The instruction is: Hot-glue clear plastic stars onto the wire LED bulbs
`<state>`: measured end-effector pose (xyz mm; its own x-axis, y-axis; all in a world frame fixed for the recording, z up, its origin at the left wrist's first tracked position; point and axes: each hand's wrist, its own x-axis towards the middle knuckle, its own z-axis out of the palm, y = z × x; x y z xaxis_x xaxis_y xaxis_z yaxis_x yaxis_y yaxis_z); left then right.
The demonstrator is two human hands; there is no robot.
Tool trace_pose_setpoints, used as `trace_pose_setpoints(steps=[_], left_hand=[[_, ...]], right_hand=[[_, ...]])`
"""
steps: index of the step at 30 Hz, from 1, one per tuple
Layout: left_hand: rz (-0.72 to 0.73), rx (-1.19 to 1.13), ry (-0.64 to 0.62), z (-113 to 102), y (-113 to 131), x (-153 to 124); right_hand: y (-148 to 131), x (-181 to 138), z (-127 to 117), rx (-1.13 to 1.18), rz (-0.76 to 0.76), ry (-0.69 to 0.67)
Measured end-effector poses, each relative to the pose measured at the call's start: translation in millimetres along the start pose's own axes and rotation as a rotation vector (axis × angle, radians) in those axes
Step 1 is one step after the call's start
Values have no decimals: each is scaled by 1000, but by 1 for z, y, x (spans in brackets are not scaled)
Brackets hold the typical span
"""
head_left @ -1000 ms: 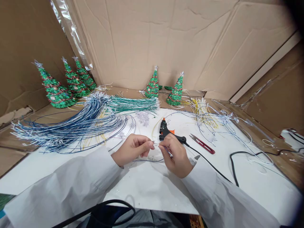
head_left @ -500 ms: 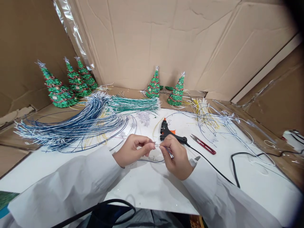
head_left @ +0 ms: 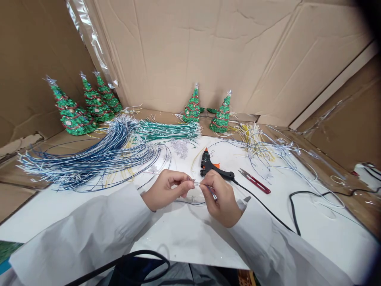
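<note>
My left hand [head_left: 168, 190] is closed in a pinch on a small clear piece [head_left: 195, 183], mostly hidden by the fingertips. Just to the right, my right hand [head_left: 222, 198] pinches the end of a thin blue wire with a pale tip. The fingertips of both hands nearly meet above the white table. Part of a blue wire [head_left: 190, 202] curves below them. Behind my right hand lies a black glue gun [head_left: 217, 170] with an orange nozzle. Red-handled thread snips [head_left: 255, 181] rest to its right.
Blue wires [head_left: 89, 159], green wires [head_left: 169, 130] and yellow wires [head_left: 257, 141] lie in bundles on the table [head_left: 190, 246]. Clear glittery pieces [head_left: 180, 148] are heaped behind my hands. Several small Christmas trees [head_left: 220, 115] stand along the cardboard wall [head_left: 193, 47]. A black cable [head_left: 293, 210] crosses the right side.
Both hands stay in almost the same place, still pinching. The left fingertips have shifted very slightly; nothing else visibly moves.
</note>
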<state>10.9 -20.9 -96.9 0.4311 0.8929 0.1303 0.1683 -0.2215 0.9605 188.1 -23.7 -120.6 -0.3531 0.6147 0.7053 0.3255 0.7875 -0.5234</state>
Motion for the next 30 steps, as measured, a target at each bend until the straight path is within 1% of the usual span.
trace_pose_setpoints(steps=[7, 11, 13, 16, 20, 24, 25, 27, 30], left_hand=[[7, 11, -9, 0, -2, 0], [19, 27, -12, -1, 2, -1], [33, 43, -11, -2, 6, -1], [55, 59, 16, -6, 8, 2], [41, 62, 65, -10, 0, 9], [23, 91, 82, -13, -7, 13], [20, 108, 93, -14, -7, 13], [18, 129, 126, -14, -4, 12], [-2, 64, 205, -17, 2, 13]], right_hand=[[-1, -1, 0, 22, 0, -3], [-1, 0, -1, 32, 2, -7], [-2, 2, -3, 42, 32, -10], [-3, 7, -7, 70, 136, -23], [5, 10, -7, 151, 319, -54], [17, 12, -2, 256, 479, -8], [20, 13, -2, 307, 521, 0], [21, 16, -3, 449, 602, -29], [20, 20, -8, 711, 688, -141]])
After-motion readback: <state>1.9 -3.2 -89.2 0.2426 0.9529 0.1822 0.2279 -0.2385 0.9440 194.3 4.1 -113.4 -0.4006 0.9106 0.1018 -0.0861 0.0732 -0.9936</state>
